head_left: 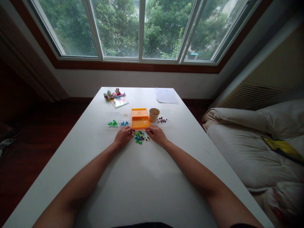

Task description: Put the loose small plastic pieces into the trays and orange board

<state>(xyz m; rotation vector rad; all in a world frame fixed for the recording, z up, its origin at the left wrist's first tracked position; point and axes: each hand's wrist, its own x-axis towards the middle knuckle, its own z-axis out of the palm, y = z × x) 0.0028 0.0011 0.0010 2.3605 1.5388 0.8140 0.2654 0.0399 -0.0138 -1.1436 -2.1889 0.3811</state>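
Observation:
A small heap of mixed coloured bricks (140, 137) lies on the white table (133, 183), just in front of an orange tray (140, 119). My left hand (123, 136) rests palm down at the heap's left edge, fingers curled toward the bricks. My right hand (156, 134) rests at the heap's right edge, fingers bent and touching the bricks. Whether either hand pinches a brick is too small to make out. The orange tray holds a few pale pieces.
Left of the tray lie green bricks (112, 123) and blue bricks (124, 123). A paper cup (154, 115) and dark red bricks (161, 120) sit to its right. A built toy and booklet (115, 96) and a paper sheet (166, 95) lie farther back. A sofa (256, 148) stands right.

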